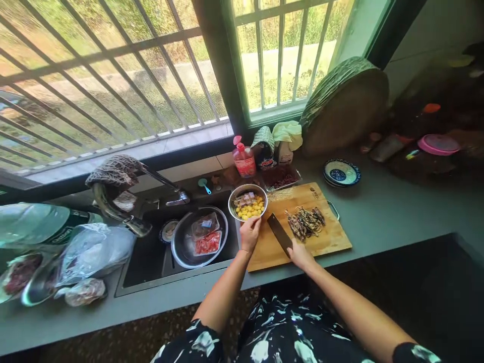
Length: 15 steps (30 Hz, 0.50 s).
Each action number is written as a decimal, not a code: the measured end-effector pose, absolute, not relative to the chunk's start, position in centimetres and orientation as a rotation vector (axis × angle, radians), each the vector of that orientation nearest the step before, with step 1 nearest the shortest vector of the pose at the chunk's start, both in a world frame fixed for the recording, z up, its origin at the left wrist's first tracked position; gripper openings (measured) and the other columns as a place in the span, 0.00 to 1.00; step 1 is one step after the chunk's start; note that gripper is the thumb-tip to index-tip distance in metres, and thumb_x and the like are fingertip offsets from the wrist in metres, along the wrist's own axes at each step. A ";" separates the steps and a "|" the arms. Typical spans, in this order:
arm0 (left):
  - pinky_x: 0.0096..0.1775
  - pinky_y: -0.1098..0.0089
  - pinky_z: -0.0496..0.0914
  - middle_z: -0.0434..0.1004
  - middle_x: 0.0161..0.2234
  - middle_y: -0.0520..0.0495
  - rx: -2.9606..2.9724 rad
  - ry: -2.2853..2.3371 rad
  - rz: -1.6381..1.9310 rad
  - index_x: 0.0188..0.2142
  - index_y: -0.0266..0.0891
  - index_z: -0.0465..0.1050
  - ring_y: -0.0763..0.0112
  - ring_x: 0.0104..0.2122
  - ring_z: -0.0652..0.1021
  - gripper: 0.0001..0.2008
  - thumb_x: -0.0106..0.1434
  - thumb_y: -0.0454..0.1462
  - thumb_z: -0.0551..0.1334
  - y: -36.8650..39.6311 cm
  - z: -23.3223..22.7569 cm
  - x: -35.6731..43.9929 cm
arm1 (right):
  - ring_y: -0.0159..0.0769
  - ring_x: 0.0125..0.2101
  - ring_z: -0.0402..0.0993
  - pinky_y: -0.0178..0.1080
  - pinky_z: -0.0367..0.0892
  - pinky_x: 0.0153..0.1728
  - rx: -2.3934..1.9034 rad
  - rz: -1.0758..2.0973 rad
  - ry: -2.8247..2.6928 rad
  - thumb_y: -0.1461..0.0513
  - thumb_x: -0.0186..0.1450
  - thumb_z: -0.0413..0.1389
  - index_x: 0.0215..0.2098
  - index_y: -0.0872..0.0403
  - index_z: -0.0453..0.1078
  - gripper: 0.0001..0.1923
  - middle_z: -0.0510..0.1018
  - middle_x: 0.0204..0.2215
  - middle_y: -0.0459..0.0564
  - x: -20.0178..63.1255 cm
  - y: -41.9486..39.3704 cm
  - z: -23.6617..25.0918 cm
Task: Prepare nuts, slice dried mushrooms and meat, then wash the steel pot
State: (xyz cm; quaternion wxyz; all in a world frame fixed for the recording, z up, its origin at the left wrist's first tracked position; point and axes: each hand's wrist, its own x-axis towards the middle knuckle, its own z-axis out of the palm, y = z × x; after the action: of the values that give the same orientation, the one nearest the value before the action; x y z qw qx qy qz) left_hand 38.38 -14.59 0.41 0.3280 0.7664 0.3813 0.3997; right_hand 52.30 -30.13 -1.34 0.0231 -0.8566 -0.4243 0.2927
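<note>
My left hand (250, 234) is closed on the near rim of a round metal bowl (233, 209). The bowl holds small yellow balls (249, 208) and some pale pinkish pieces, and it sits at the upper left corner of a wooden cutting board (313, 247). In my right hand (301, 255) is a dark, wide-bladed kitchen knife (280, 234), its blade angled to the upper left over the board; my fingers hide its handle. Just right of the blade lies a pile of brown and tan cut strips (306, 222), whose kind I cannot make out.
Left of the board, the dark sink (145, 269) holds a large metal basin (177, 249) with packaged red meat (207, 243). A faucet (178, 197) reaches over it. Behind the board stand a pink pump bottle (244, 160) and a tray (282, 177); stacked plates (342, 173) are at right.
</note>
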 end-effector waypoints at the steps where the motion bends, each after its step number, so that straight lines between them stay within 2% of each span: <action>1: 0.39 0.70 0.70 0.75 0.35 0.48 2.017 1.043 1.026 0.35 0.39 0.72 0.71 0.35 0.75 0.11 0.59 0.40 0.54 -13.1 1.2 38.1 | 0.39 0.35 0.72 0.36 0.60 0.32 -2.672 0.900 -1.283 0.58 0.63 0.44 0.43 0.57 0.57 0.14 0.73 0.33 0.57 52.7 -30.1 -1.6; 5: 0.41 0.69 0.67 0.75 0.36 0.46 2.192 1.285 0.697 0.35 0.38 0.72 0.69 0.37 0.74 0.10 0.59 0.37 0.53 -6.5 2.6 38.5 | 0.40 0.35 0.72 0.36 0.59 0.32 -2.807 0.767 -1.084 0.57 0.63 0.43 0.44 0.59 0.58 0.15 0.74 0.33 0.59 55.7 -30.1 -2.0; 9: 0.43 0.65 0.64 0.71 0.41 0.38 2.422 1.445 0.224 0.40 0.35 0.69 0.61 0.43 0.70 0.12 0.57 0.31 0.52 -2.5 2.1 40.8 | 0.39 0.35 0.72 0.34 0.58 0.31 -2.785 0.740 -0.993 0.56 0.63 0.43 0.44 0.59 0.59 0.16 0.74 0.33 0.58 57.4 -30.5 -1.6; 12: 0.42 0.60 0.63 0.68 0.43 0.33 2.472 1.491 0.100 0.45 0.33 0.64 0.56 0.46 0.67 0.15 0.58 0.30 0.50 -1.9 1.3 42.6 | 0.38 0.35 0.72 0.34 0.58 0.31 -2.774 0.710 -0.932 0.56 0.63 0.41 0.44 0.58 0.59 0.17 0.75 0.33 0.56 57.0 -31.2 -1.0; 15: 0.41 0.56 0.63 0.67 0.42 0.33 2.509 1.537 0.064 0.42 0.33 0.65 0.52 0.46 0.66 0.14 0.59 0.31 0.48 -2.0 1.1 43.4 | 0.39 0.35 0.72 0.34 0.58 0.31 -2.832 0.640 -0.931 0.56 0.63 0.42 0.45 0.59 0.58 0.17 0.74 0.32 0.57 55.8 -31.8 -0.7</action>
State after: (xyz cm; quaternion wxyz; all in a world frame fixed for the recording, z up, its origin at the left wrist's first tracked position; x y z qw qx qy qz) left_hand 43.39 -1.95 1.10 0.0991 0.8482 0.5198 0.0215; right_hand 55.77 -31.77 -0.75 0.0464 -0.9278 -0.3050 0.2096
